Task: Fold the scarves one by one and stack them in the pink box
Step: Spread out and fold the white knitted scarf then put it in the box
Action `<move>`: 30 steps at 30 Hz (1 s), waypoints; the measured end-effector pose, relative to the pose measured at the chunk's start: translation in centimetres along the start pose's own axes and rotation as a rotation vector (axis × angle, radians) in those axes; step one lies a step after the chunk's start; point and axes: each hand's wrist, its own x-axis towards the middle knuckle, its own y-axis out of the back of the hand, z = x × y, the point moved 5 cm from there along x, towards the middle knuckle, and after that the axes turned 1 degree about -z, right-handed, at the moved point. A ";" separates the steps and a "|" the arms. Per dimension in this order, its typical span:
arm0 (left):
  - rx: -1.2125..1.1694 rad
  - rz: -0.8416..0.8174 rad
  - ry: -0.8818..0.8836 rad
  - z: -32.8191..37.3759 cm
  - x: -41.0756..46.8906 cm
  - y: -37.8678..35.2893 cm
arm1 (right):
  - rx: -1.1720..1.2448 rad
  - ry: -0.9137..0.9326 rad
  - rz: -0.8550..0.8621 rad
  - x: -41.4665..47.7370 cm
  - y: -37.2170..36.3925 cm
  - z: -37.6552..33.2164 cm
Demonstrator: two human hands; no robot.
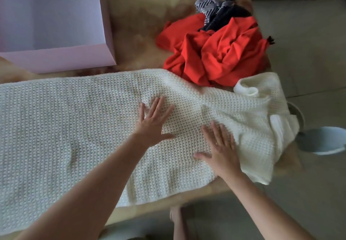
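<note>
- One white knit scarf [74,127] was laid flat across the table [142,24], spanning the middle of the frame from the left border to the right.
- Its right end was seen bunched and folded over, hanging past the table's right edge; its near edge was noted close to the table's front edge at lower centre.
- The left hand [153,123] was pressed flat on the scarf at centre frame, fingers straight and spread, nothing gripped.
- The right hand [219,150] was laid flat on the scarf just to the right and lower, fingers straight, nothing gripped. The two hands were apart.
- One pink box [56,58] was recorded at upper left, open, its near wall just beyond the scarf's far edge.
- Bare tabletop was left at upper centre, between the box and the pile.
- A pile was noted at upper right: one red scarf [224,52], touching the white scarf's far edge, with striped cloth [207,6] and dark cloth [224,19] on it; whether those two were one piece could not be told.
- One pale blue object [325,140] was seen on the floor at the right edge.
</note>
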 end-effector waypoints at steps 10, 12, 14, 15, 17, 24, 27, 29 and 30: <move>-0.014 0.078 -0.146 3.7 -0.7 -0.1 | 0.113 0.124 0.086 -4.3 -0.8 -2.9; -0.024 0.051 -0.112 4.1 -0.5 -0.1 | 0.157 0.125 0.071 -5.2 -1.3 -2.6; -0.125 0.166 -0.081 4.7 0.3 1.4 | 0.291 0.101 0.122 -4.8 0.0 -1.7; -0.164 0.222 -0.092 5.4 0.9 2.4 | 0.370 0.084 0.156 -4.5 0.9 -1.0; -0.216 0.307 -0.126 7.3 2.3 4.3 | 0.451 0.002 0.277 -4.5 3.0 1.0; -0.299 0.328 -0.242 15.3 8.6 9.0 | 0.702 -0.634 0.452 -8.6 2.8 12.1; -0.270 0.239 -0.192 17.5 11.3 8.8 | 1.112 -0.874 0.397 -8.6 1.2 14.5; -0.228 0.179 -0.141 18.7 12.6 8.3 | 1.293 -0.980 0.382 -7.9 0.7 15.4; -0.203 0.145 -0.117 19.2 13.1 7.9 | 1.332 -1.007 0.372 -7.5 0.5 15.7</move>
